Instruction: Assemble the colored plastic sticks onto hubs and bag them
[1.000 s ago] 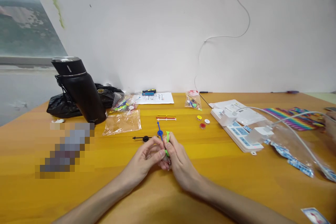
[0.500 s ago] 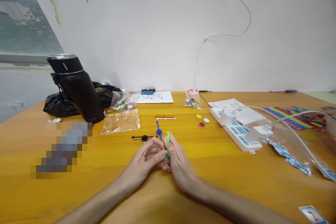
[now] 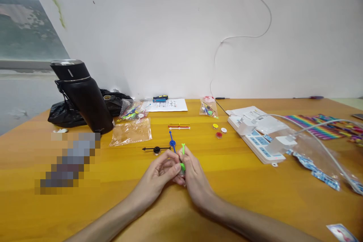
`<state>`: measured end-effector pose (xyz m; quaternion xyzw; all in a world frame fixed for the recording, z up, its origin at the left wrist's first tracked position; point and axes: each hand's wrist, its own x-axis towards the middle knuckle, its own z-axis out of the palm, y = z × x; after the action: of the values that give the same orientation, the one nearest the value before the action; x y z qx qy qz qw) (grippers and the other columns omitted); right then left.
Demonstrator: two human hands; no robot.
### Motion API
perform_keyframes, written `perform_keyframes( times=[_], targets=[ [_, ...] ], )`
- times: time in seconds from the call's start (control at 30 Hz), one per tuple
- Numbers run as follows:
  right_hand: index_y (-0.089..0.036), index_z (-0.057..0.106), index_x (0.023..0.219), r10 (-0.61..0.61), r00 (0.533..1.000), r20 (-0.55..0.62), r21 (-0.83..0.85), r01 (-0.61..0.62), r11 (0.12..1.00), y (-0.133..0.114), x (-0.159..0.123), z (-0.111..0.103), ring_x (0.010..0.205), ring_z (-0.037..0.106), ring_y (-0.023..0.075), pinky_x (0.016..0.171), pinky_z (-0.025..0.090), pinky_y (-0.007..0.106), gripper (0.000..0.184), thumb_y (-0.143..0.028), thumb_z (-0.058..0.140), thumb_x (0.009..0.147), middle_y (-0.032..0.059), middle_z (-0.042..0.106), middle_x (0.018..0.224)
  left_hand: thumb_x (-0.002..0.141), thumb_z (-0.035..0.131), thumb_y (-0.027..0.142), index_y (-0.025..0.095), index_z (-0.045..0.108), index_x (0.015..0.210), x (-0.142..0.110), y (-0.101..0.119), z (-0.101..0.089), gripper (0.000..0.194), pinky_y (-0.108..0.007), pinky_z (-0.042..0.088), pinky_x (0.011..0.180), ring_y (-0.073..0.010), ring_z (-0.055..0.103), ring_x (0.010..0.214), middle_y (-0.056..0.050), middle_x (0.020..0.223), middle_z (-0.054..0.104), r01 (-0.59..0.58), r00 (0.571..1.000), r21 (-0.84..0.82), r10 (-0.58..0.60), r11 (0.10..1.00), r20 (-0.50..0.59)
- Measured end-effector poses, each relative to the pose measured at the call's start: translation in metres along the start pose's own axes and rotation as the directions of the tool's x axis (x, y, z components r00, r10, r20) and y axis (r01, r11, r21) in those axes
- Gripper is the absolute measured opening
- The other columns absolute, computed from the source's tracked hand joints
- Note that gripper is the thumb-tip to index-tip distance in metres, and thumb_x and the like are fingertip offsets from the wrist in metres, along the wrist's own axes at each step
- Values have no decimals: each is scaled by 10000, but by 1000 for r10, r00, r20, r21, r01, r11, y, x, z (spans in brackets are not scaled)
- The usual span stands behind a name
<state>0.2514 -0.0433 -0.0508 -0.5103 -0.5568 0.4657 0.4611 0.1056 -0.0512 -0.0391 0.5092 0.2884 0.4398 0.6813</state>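
My left hand (image 3: 160,176) and my right hand (image 3: 194,179) meet low over the yellow wooden table (image 3: 181,204), fingers pinched together on a small green plastic pointer (image 3: 183,157) whose tip sticks up between them. Just beyond my fingers lie a blue pointer (image 3: 171,141) and a black pointer (image 3: 155,149). A red and white pointer pair (image 3: 179,126) lies further back. Small yellow, white and red round caps (image 3: 219,130) sit to the right.
A black flask (image 3: 83,96) and black bag (image 3: 66,115) stand back left. Clear bags with coloured parts (image 3: 132,121), a paper sheet with a screwdriver (image 3: 166,103), a white power strip with plugs and cables (image 3: 256,136), and rainbow strips (image 3: 320,126) are on the right.
My hands stay together on the green pointer, which has shifted slightly. Someone's hand at the far right edge has gone from view.
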Motion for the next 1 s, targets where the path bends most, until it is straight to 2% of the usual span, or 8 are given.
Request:
perform_keyframes(
  times=[0.13, 0.23, 0.37, 0.47, 0.63, 0.7, 0.8, 1.0],
  targets=[
    [-215, 509, 816, 127, 990, -67, 84, -121, 989, -2, 7, 3, 768, 530, 187, 639, 460, 281, 339, -496, 390, 964, 43, 555, 829, 946, 650, 313, 169, 621, 744, 1, 2, 3, 250, -290, 459, 891, -166, 589, 920, -39, 939, 583, -142, 990, 125, 137, 982, 44],
    [-213, 487, 773, 73, 997, -13, 131, -70, 989, -6, 15, 3, 720, 479, 161, 600, 425, 249, 264, -419, 440, 932, 16, 512, 784, 989, 577, 306, 186, 623, 831, 3, 4, 0, 203, -286, 449, 856, -159, 564, 855, -24, 866, 567, -172, 984, 137, 163, 976, 73],
    [-209, 572, 839, -8, 988, 152, 349, -46, 936, -16, 28, -5, 650, 411, 135, 576, 388, 230, 159, -345, 494, 866, -14, 456, 734, 986, 582, 299, 200, 608, 901, 6, 9, -7, 134, -320, 428, 967, -187, 570, 998, -39, 984, 591, -193, 981, 188, 193, 963, 17],
    [-195, 695, 1000, -50, 989, 139, 430, -15, 902, -25, 35, -17, 703, 442, 135, 608, 386, 235, 267, -332, 520, 851, 13, 518, 813, 953, 636, 325, 199, 609, 902, 8, 9, -13, 140, -329, 435, 993, -193, 585, 1030, -49, 1045, 620, -167, 982, 197, 181, 966, -54],
    [-204, 713, 1121, -87, 984, 156, 335, 30, 942, -29, 42, -35, 926, 592, 158, 853, 462, 285, 307, -366, 641, 872, 53, 666, 1028, 868, 742, 376, 192, 595, 865, 16, 3, -23, 235, -362, 451, 1033, -185, 632, 1020, -59, 1132, 664, -70, 982, 121, 90, 990, -167],
    [-205, 698, 1088, -123, 982, 145, 291, 76, 954, -27, 47, -39, 991, 634, 177, 931, 471, 319, 297, -396, 688, 860, 54, 694, 1055, 853, 757, 382, 190, 593, 861, 17, 2, -25, 252, -373, 450, 1047, -186, 644, 1024, -64, 1155, 668, -52, 981, 112, 72, 992, -180],
    [-182, 678, 967, -145, 987, 73, 238, 124, 963, -23, 55, -43, 949, 673, 192, 938, 500, 352, 280, -413, 741, 823, 52, 716, 965, 855, 755, 383, 187, 599, 867, 17, 0, -25, 251, -375, 459, 1042, -191, 652, 1031, -70, 1143, 674, -30, 987, 121, 49, 992, -151],
    [-164, 702, 1013, -246, 969, 29, 110, 241, 964, -12, 69, -52, 989, 704, 203, 949, 521, 352, 254, -364, 713, 857, 89, 738, 1059, 927, 675, 360, 186, 604, 919, 11, -6, -25, 189, -357, 480, 993, -166, 642, 975, -84, 1154, 668, -21, 999, 154, 24, 988, -21]
  ],
)
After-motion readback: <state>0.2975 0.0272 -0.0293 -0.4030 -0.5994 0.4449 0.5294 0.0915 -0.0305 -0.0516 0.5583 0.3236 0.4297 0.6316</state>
